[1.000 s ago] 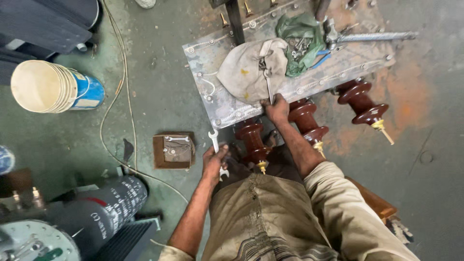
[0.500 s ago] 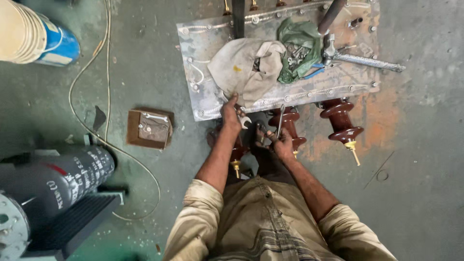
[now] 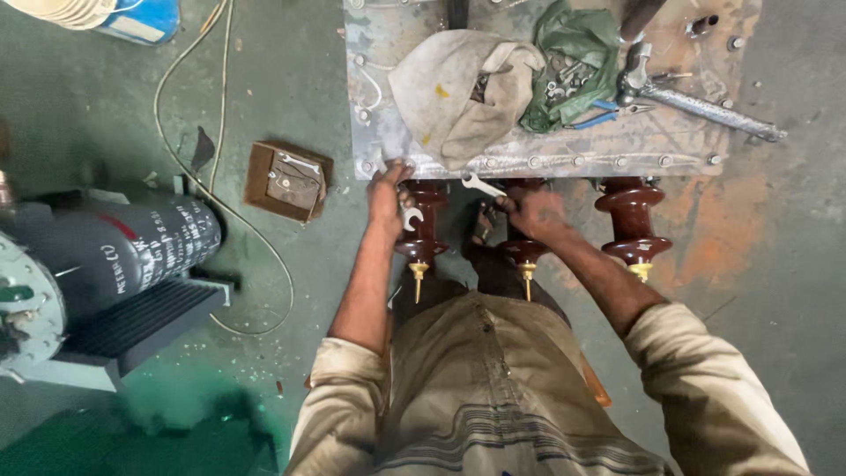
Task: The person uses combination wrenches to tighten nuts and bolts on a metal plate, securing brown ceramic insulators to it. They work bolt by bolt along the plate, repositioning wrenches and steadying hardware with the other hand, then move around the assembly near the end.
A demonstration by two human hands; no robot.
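A view straight down over a person's chest and two bare arms, reaching to a grey metal plate (image 3: 388,97) that lies flat above a green concrete floor (image 3: 291,291).

At about nine o'clock a dark grey cylinder (image 3: 132,251) lies on its side on a ribbed stand, out of the way. At ten o'clock a small brown box (image 3: 289,181) sits open on the floor, near enough to reach, and a pale cable (image 3: 225,132) loops past it.

The left hand (image 3: 388,196) is at the plate's near edge, at about eleven o'clock from the chest. Its fingers are curled shut on a small spanner (image 3: 411,218), whose head shows just beside the first of three dark red ribbed insulators (image 3: 425,225) that hang from that edge. The grip looks set to steady a fastener from below, though the fastener itself is hidden.

At twelve o'clock the right hand (image 3: 529,211) is closed around a second spanner (image 3: 482,184), its open jaw pointing up toward the row of bolts along the rim, beside the middle insulator (image 3: 525,256).

On the plate a dirty pale cloth (image 3: 458,92) and a green cloth (image 3: 573,66) holding loose nuts keep small parts together. At one o'clock a heavy steel wrench (image 3: 705,106) rests, and the third insulator (image 3: 633,229) hangs untouched.
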